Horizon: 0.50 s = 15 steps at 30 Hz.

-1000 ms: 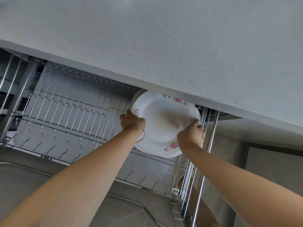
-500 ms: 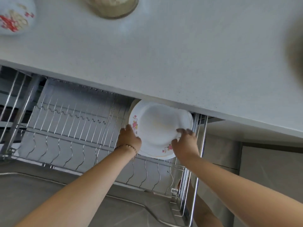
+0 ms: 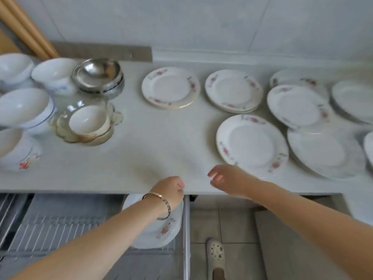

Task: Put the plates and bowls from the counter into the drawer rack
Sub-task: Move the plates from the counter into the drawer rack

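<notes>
Two bare forearms reach up from the bottom edge of the frame. Low down, right of centre, a pale perforated shoe (image 3: 216, 255) stands on the tiled floor (image 3: 203, 223). At lower left the wire drawer rack (image 3: 56, 229) is pulled out, and floral racked plates (image 3: 167, 233) stand on edge at its right end, partly behind the left wrist with its bracelet (image 3: 161, 205).

Just above them the left hand (image 3: 169, 191) hovers at the front edge of the surface (image 3: 151, 150), its fingers curled in, with nothing seen in them. The right hand (image 3: 225, 178) hangs a little further over the surface, fingers loosely bent and apart, holding nothing, just beside the rim of the nearest plate (image 3: 252, 146).

Right of that plate lies a plain plate stack (image 3: 323, 154). Further back more floral plates sit in a row: a centre stack (image 3: 170, 87), a second stack (image 3: 233, 90) and an overlapping plate (image 3: 298, 106) towards the right edge.

At the left the bowls cluster. A floral bowl (image 3: 14, 150) is nearest, then a white bowl inside a glass dish (image 3: 86, 122), then a large white bowl (image 3: 24, 108). Nested steel bowls (image 3: 97, 75) stand behind them, near the pale wall (image 3: 201, 23).
</notes>
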### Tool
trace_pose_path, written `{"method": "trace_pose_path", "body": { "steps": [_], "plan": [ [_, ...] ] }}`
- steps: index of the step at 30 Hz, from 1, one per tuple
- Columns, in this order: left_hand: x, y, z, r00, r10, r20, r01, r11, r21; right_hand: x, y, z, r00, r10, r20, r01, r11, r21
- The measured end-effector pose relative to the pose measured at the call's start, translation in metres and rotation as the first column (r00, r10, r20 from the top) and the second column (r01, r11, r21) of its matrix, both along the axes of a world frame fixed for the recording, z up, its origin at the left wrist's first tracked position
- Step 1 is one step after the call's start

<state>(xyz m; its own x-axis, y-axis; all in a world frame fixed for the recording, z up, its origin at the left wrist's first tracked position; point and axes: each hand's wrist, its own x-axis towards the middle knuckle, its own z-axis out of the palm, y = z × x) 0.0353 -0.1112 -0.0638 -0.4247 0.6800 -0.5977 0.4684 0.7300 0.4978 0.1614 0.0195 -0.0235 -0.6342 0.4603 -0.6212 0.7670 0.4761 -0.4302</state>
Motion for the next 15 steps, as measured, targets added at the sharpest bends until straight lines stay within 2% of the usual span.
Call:
{"method": "trace_pose_path", "body": {
  "steps": [3, 7, 11, 15],
  "plan": [
    [0.021, 0.059, 0.006, 0.989, 0.127, 0.073, -0.130, 0.991, 0.033, 0.026, 0.067, 0.009, 0.974, -0.197, -0.111, 0.209, 0.972, 0.108],
    [0.042, 0.131, -0.008, 0.899, 0.383, 0.214, -0.393, 0.920, 0.003, 0.056, 0.146, 0.001, 0.936, -0.340, -0.090, 0.352, 0.910, 0.219],
    [0.057, 0.179, -0.025, 0.817, 0.552, 0.164, -0.552, 0.832, -0.052, 0.068, 0.199, -0.021, 0.906, -0.423, 0.028, 0.401, 0.876, 0.270],
    [0.063, 0.201, -0.039, 0.727, 0.678, 0.104, -0.672, 0.735, -0.094, 0.060, 0.214, -0.035, 0.936, -0.339, 0.094, 0.291, 0.896, 0.336]
  ]
}}
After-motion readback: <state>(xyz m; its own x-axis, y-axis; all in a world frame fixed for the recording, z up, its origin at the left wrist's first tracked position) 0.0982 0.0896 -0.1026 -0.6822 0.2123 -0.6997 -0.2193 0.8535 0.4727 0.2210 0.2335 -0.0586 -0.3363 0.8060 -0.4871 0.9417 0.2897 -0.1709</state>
